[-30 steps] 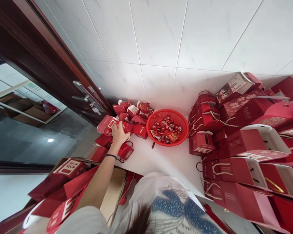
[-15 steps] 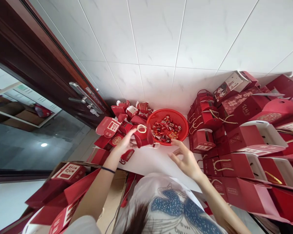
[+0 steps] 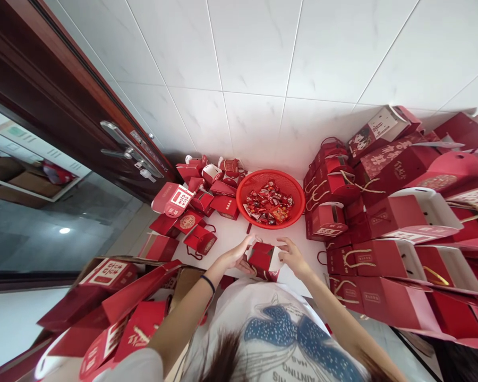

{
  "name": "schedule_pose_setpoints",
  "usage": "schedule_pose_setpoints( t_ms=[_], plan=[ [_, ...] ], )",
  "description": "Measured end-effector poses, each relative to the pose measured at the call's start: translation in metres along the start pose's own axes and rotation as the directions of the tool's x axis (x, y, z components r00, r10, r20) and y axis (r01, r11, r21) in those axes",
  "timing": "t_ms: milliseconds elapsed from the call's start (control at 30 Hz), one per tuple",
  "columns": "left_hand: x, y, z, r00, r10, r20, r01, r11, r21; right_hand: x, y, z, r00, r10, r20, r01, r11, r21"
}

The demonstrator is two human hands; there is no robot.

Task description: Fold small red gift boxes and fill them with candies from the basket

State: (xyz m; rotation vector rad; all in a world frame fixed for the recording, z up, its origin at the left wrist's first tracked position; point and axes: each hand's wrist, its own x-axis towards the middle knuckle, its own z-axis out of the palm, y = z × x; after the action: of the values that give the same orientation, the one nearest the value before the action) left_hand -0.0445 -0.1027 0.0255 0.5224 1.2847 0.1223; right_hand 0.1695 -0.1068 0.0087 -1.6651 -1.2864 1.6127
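Note:
A small red gift box (image 3: pixel 261 255) sits close to my body at the table's front edge, with a white inner flap showing on its right side. My left hand (image 3: pixel 238 258) is wrapped around the box's left side. At the white flap, the fingers of my right hand (image 3: pixel 293 260) are bent and grip the edge. Just beyond both hands stands a round red plastic basket (image 3: pixel 299 212) holding many wrapped candies (image 3: pixel 269 201). To the left, another small red box (image 3: pixel 201 240) with a dark cord handle lies on the white table (image 3: pixel 223 252).
Several small red boxes (image 3: pixel 225 206) crowd the table's back left. Stacked red gift boxes (image 3: pixel 398 217) with cord handles fill the right. More red boxes (image 3: pixel 103 286) are piled at lower left. A dark wooden door (image 3: pixel 75 90) and a tiled wall (image 3: pixel 255 58) bound the space.
My left hand has brought a red box from the left, by the basket, down toward my body. My right hand has moved down to its flap. The view has shifted slightly.

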Motion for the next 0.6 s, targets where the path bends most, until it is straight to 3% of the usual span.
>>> schedule_pose_setpoints(
  t_ms=[67,167,300,400,500,600],
  plan=[
    [0.005,-0.003,0.005,0.997,0.05,-0.054,-0.046,0.996,0.077,0.006,0.015,-0.003,0.998,0.066,-0.017,-0.063,0.987,0.145],
    [0.014,-0.006,0.015,0.953,0.21,-0.218,-0.158,0.96,0.232,0.009,0.029,-0.006,0.995,-0.095,-0.042,0.101,0.983,0.153],
    [0.028,-0.008,0.024,0.795,0.441,-0.416,-0.202,0.84,0.504,0.01,0.041,-0.005,0.945,-0.327,-0.001,0.327,0.944,-0.035],
    [0.033,-0.01,0.027,0.699,0.554,-0.452,-0.133,0.722,0.679,0.011,0.052,-0.002,0.936,-0.351,0.037,0.351,0.914,-0.204],
    [0.035,-0.015,0.027,0.682,0.576,-0.451,-0.092,0.679,0.728,0.008,0.062,0.002,0.918,-0.382,0.106,0.394,0.846,-0.361],
    [0.036,-0.023,0.026,0.649,0.64,-0.412,-0.16,0.644,0.748,0.002,0.067,0.007,0.896,-0.414,0.162,0.434,0.731,-0.527]
  ],
)
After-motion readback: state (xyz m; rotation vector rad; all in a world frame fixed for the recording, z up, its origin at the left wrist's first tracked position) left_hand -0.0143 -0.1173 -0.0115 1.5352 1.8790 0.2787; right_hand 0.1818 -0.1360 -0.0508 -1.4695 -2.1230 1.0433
